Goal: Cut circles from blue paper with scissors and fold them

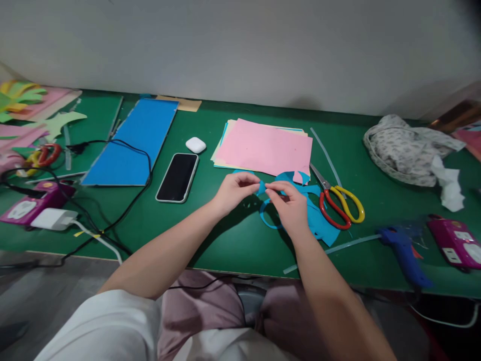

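Between my two hands is a small piece of blue paper (262,188), pinched at both sides above the green table. My left hand (236,191) has thumb and fingertips closed on its left side. On the other side, my right hand (291,205) grips it with thumb and forefinger. Cut blue paper scraps (325,225) lie under and beside my right hand, among them a thin blue paper ring (267,216). Scissors (340,205) with one red and one yellow handle rest just right of the scraps. A stack of coloured paper (265,148), pink on top, lies beyond my hands.
A phone (178,178), a white earbud case (196,145) and a blue board (131,143) lie to the left, with a black cable across the board. At right are a blue glue gun (404,255), a purple power strip (456,243) and a cloth bundle (402,150).
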Demonstrator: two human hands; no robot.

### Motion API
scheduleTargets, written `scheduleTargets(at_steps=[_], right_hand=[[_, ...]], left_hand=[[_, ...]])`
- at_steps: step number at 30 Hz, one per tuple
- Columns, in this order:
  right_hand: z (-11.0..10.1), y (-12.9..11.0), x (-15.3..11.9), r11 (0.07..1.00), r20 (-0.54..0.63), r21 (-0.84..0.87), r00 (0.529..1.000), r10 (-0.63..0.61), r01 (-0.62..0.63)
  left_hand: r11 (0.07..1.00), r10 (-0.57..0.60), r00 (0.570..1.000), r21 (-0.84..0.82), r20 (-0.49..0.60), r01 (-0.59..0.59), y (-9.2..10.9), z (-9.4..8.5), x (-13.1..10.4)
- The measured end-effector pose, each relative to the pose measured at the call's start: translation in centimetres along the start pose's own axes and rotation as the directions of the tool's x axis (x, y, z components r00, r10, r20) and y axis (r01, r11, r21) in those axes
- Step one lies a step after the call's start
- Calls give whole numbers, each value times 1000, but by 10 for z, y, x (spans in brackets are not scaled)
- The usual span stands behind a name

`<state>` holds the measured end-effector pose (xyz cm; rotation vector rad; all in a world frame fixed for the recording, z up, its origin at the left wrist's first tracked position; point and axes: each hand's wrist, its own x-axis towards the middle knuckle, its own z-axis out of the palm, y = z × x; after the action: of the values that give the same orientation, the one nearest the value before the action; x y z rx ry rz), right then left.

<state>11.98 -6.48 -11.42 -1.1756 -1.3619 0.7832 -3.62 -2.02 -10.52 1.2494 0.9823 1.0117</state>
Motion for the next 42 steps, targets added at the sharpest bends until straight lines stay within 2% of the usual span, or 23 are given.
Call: scheduleTargets(at_steps=[14,27,42], right_hand=[[0,2,1,991,-35,-2,990,137,-137],[1,3,1,992,-27,-53,993,117,-118],[1,3,0,993,-30,-107,998,46,-49]], left_hand=[[952,214,977,219,20,-213,-3,3,-4],[880,324,944,347,60,-324,-5,2,-8],[815,384,919,437,86,-381,-6,1,-7]])
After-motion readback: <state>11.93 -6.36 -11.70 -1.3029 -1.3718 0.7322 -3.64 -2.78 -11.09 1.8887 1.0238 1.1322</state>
